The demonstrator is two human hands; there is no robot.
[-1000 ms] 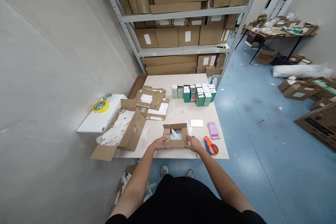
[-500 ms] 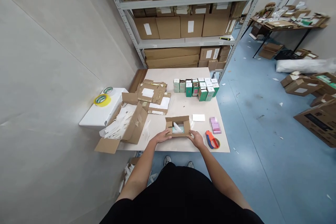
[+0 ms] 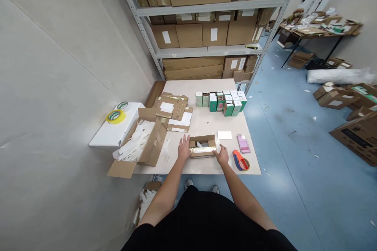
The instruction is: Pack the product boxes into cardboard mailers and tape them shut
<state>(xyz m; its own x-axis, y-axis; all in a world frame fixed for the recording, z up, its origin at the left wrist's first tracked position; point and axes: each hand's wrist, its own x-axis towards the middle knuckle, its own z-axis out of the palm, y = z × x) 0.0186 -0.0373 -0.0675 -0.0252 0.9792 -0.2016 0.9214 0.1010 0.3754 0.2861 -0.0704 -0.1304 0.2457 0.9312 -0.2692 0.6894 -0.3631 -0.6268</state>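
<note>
A small brown cardboard box (image 3: 202,142) sits near the front edge of the pale table (image 3: 206,123). Its near flap is folded up, showing a shiny taped strip. My left hand (image 3: 184,148) rests flat against the box's left side, fingers stretched forward. My right hand (image 3: 221,155) is at the box's right front corner, fingers curled against the flap. Something white shows inside the box.
An orange tape dispenser (image 3: 240,160) lies right of my right hand, beyond it a pink pad (image 3: 243,143) and a white card (image 3: 224,135). Several green-white cartons (image 3: 221,100) stand further back. An open box of white packing (image 3: 138,144), flattened cardboard (image 3: 172,111), tape rolls (image 3: 114,116) and shelving (image 3: 206,19) lie left and behind.
The box's near flap has been folded up and the box looks narrower. My left hand moved from the front corner to lie flat along the left side. The camera shifted slightly.
</note>
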